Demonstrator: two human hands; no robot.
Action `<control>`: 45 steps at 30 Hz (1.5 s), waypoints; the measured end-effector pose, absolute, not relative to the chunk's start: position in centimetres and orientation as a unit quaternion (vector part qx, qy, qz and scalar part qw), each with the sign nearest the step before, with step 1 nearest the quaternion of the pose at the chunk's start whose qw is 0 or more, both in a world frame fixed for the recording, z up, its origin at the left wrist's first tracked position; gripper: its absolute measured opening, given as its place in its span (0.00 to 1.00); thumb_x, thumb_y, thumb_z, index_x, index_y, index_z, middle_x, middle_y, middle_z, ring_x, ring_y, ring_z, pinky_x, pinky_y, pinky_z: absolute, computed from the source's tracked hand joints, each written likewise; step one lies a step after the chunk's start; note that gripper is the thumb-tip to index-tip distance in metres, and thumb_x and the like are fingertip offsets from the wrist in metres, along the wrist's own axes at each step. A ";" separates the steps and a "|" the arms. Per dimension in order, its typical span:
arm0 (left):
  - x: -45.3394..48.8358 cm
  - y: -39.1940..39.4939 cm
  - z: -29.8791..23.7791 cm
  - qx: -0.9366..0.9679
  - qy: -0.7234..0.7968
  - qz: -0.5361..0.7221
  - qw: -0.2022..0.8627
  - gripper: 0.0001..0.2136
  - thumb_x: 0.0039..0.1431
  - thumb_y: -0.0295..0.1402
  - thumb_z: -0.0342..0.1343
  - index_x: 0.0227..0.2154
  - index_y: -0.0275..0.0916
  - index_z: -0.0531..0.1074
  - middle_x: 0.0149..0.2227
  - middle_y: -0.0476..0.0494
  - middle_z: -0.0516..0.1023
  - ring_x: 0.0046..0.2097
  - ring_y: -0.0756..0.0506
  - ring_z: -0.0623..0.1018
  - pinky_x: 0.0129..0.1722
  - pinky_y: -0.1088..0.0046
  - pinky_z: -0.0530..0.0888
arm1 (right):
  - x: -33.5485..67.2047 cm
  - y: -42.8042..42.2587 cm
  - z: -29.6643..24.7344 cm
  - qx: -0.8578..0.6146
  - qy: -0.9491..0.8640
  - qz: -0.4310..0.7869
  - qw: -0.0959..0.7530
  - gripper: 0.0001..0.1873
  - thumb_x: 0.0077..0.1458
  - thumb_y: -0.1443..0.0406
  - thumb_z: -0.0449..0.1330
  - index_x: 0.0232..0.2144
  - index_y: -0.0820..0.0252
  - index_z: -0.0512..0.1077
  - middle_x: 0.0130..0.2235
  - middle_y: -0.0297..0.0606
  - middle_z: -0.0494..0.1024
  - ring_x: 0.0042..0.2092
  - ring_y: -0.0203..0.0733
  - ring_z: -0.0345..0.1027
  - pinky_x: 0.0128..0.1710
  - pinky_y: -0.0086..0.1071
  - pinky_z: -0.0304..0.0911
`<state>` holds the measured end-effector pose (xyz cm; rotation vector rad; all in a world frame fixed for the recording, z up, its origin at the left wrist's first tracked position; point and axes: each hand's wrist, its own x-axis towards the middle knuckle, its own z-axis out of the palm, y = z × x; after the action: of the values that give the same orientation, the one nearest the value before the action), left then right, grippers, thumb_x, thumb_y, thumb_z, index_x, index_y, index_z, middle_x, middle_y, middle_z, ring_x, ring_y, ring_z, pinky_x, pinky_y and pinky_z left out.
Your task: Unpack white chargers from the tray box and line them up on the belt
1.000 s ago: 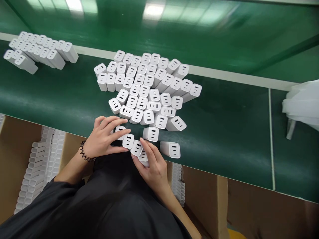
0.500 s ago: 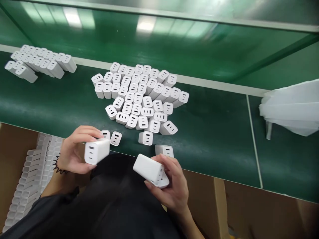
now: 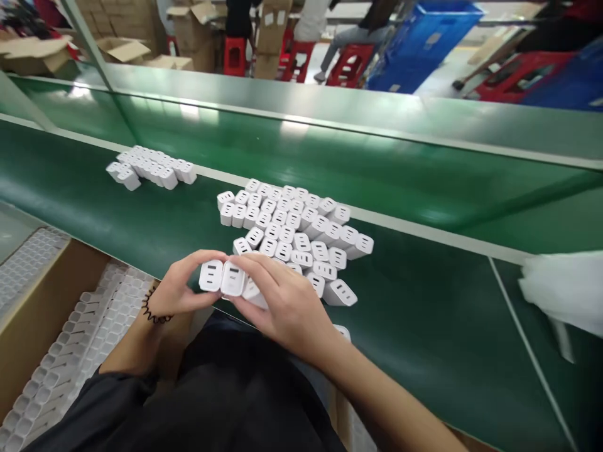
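Note:
My left hand [image 3: 176, 287] and my right hand [image 3: 282, 304] meet at the near edge of the green belt [image 3: 424, 295]. Together they grip a small bunch of white charger blocks [image 3: 221, 277], held side by side with their slotted ends facing me. My right hand's fingers wrap over the top of the bunch, and my left hand closes on its left side. Just beyond the hands, a large cluster of white charger blocks [image 3: 296, 229] stands on the belt. One more block [image 3: 343, 331] peeks out behind my right wrist.
A smaller group of chargers [image 3: 151, 168] lies farther left on the belt. White plastic trays [image 3: 70, 339] fill a cardboard box at lower left. Crumpled white plastic [image 3: 565, 289] sits at right. Red stools, blue crates and cardboard boxes stand beyond the line.
Both hands, apart with a charger in each, have come together over the belt's edge, holding the blocks as one bunch. The camera has tilted up, showing the room beyond.

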<state>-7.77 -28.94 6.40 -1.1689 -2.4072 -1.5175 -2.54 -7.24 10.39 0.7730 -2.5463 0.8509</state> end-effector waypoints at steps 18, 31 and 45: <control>-22.8 -40.9 2.0 -0.210 -0.894 -0.377 -0.122 0.33 0.44 0.50 0.65 0.52 0.41 0.68 0.47 0.43 0.74 0.45 0.41 0.74 0.45 0.65 0.72 | -20.8 -19.8 5.3 0.295 -0.918 0.233 -0.123 0.25 0.60 0.58 0.61 0.54 0.63 0.59 0.50 0.51 0.73 0.51 0.53 0.70 0.46 0.39 0.64; -23.6 -41.4 1.3 -0.214 -0.888 -0.389 -0.120 0.27 0.45 0.49 0.66 0.47 0.42 0.71 0.44 0.45 0.74 0.44 0.42 0.74 0.44 0.65 0.72 | -21.7 -18.1 4.5 0.286 -0.899 0.306 -0.124 0.36 0.51 0.73 0.58 0.62 0.61 0.55 0.52 0.48 0.62 0.56 0.51 0.63 0.55 0.43 0.63; -16.9 -35.6 2.3 -0.141 -0.960 -0.162 0.178 0.37 0.50 0.56 0.61 0.59 0.42 0.62 0.65 0.32 0.57 0.63 0.30 0.60 0.55 0.52 0.68 | -19.9 -16.6 7.2 0.354 -0.893 0.256 -0.111 0.50 0.47 0.79 0.58 0.68 0.57 0.43 0.66 0.54 0.49 0.57 0.53 0.65 0.52 0.44 0.67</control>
<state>-16.95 -35.56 2.33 -0.3993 -2.7172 -0.4570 -19.94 -16.61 7.22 1.1980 -3.0221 0.8678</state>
